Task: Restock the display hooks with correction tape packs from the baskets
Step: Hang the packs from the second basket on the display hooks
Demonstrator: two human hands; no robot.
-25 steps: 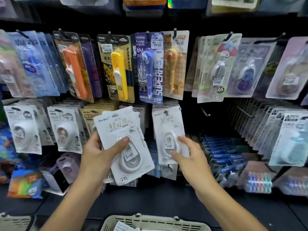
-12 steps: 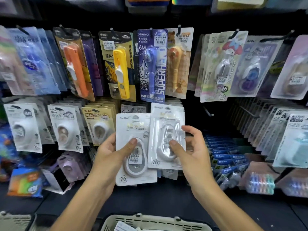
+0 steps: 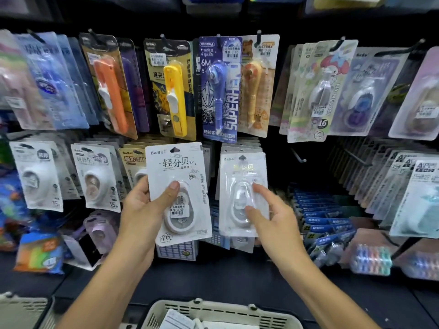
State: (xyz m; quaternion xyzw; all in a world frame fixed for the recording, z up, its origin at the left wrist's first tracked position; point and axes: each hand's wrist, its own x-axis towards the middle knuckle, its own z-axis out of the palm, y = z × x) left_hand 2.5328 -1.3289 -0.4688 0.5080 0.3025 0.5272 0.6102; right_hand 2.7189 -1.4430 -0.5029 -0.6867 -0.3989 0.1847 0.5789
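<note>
Several hooks on the lower row already carry stock: at the far left white packs hang in deep stacks, and the next two hooks over look well filled too, so that end seems done. Moving right, the left hand grips a white pack by its left edge, thumb pressed on the blister, fingers curled behind the card; more packs may sit behind it, but I cannot tell how many. It is held up in front of the row, not on a hook. Beside it the right hand pinches the blister of a blurred pack, which sits at the front of a hung stack; whether its hole is fully over the hook I cannot tell. Right of that, a bare hook sticks out with nothing on it, so at least one gap is left. Farther right the grey packs hang thick. Below, the basket shows a few packs inside, so my judgement is that restocking is midway: one pack going on, one in hand, more waiting.
</note>
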